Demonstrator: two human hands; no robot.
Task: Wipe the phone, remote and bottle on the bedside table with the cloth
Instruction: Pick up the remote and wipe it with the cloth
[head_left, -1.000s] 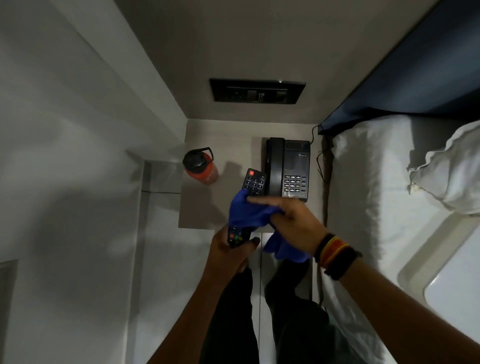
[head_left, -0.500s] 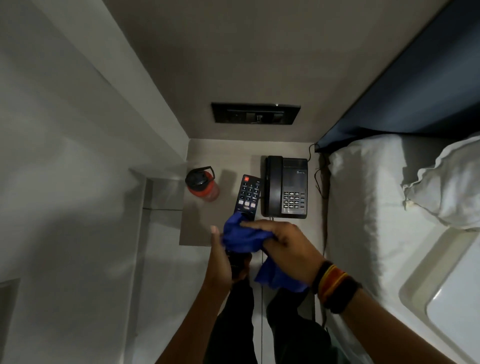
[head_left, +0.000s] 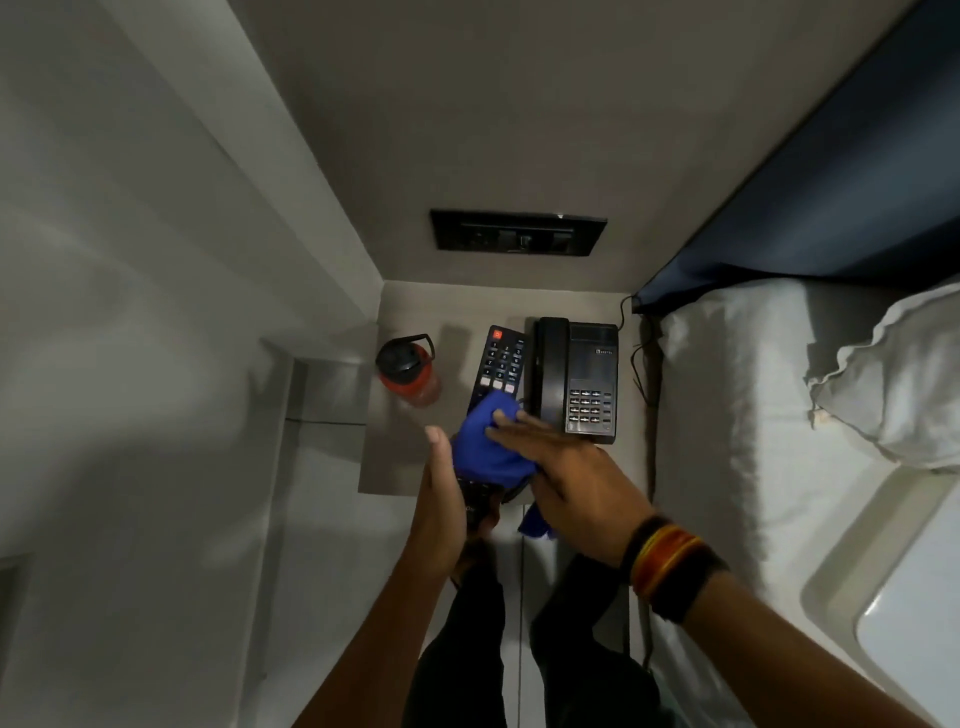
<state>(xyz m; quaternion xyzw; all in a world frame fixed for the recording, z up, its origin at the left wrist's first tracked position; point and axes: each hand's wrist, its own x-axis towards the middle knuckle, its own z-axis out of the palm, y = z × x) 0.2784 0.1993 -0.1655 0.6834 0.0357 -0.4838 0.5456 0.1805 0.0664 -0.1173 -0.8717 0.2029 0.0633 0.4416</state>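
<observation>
A pale grey wall (head_left: 130, 260) runs down the left, meeting a beige far wall (head_left: 493, 104) that carries a black switch panel (head_left: 518, 232). At right lies a bed with a white sheet (head_left: 727, 415), a white pillow (head_left: 893, 384) and a dark blue headboard (head_left: 857, 182). Light grey floor (head_left: 208, 597) lies below, dimly lit.

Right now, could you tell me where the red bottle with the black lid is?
The red bottle with the black lid stands at the bedside table's far-left corner, left of the black remote.
</observation>
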